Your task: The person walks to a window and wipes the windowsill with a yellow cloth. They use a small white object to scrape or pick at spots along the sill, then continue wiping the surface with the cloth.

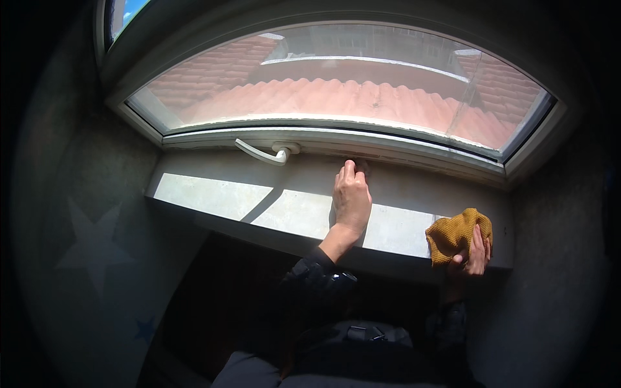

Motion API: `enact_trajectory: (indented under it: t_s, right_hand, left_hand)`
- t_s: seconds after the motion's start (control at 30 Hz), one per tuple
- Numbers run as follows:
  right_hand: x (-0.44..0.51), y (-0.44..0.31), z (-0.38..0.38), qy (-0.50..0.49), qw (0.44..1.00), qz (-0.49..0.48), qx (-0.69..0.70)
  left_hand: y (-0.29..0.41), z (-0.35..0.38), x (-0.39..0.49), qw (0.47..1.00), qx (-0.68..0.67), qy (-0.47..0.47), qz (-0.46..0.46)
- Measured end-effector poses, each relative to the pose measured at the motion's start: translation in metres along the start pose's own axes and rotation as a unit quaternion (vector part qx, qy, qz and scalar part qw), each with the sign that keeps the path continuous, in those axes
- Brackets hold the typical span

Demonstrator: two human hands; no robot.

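My left hand (351,199) reaches over the window sill (310,208), its fingers bunched at the back of the sill, close below the white window frame (335,137). Its fingertips are hidden, so whether anything is pinched there cannot be told. At the right end of the sill, my right hand (478,254) grips a mustard-yellow textured cloth (451,235). The cloth is crumpled and hangs over the front part of the sill. A white window handle (262,153) sticks out to the left of my left hand.
The window pane (339,97) is shut, with red roof tiles (320,99) outside. Walls flank the sill on both sides; the left one bears a pale star (95,245) and a small blue star (144,330). Below the sill's front edge it is dark.
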State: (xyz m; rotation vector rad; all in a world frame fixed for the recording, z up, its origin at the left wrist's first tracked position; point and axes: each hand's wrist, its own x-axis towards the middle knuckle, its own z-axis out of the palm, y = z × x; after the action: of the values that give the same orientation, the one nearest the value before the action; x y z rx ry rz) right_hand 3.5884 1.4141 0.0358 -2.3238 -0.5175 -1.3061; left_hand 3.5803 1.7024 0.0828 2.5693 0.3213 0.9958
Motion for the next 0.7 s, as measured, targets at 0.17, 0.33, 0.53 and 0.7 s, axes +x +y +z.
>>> enact_trajectory:
  t_s: [0.17,0.33,0.53,0.7]
  right_hand:
    - [0.004,0.005,0.001,0.007,0.999,-0.034,0.006]
    - [0.003,0.004,-0.002,-0.005,1.0,-0.026,0.005]
    - [0.005,-0.002,-0.003,0.002,1.0,-0.008,0.007]
    - [0.007,0.004,0.001,0.017,0.999,-0.046,0.003]
  left_hand:
    - [0.016,0.008,-0.002,0.988,-0.074,-0.05,0.124]
    - [-0.092,-0.064,0.002,0.992,0.123,0.023,-0.003]
    - [0.014,-0.002,-0.008,0.997,-0.049,-0.015,0.057]
    - [0.058,0.002,-0.009,0.946,-0.154,-0.16,0.235]
